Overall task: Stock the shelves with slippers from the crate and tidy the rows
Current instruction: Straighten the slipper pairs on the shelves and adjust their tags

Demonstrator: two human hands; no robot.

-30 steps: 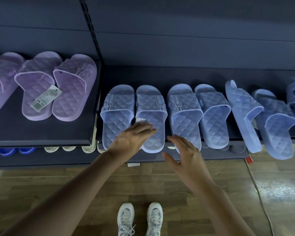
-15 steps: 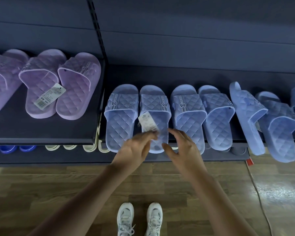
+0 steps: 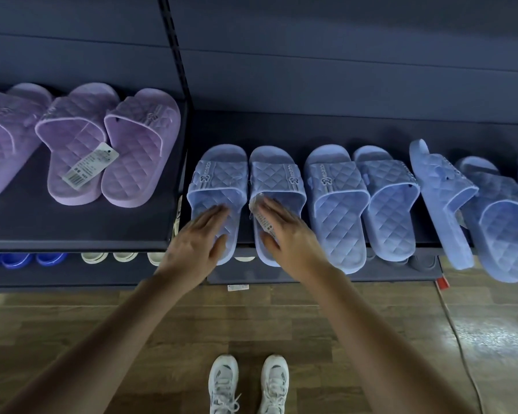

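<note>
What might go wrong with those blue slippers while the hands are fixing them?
1. The leftmost blue slipper under the left hand and the second blue slipper under the right hand overhang the shelf; a hard nudge might drop them to the floor.
2. The paper tag beneath the right hand might crumple or tear.
3. Farther right, the tilted slipper leans on its neighbour and might slide off.

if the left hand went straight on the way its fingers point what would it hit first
Probably the quilted strap of the leftmost blue slipper: the left hand lies flat over its footbed, fingers aimed at the strap's opening. Depth is unclear, so it could slip under the strap instead.
</note>
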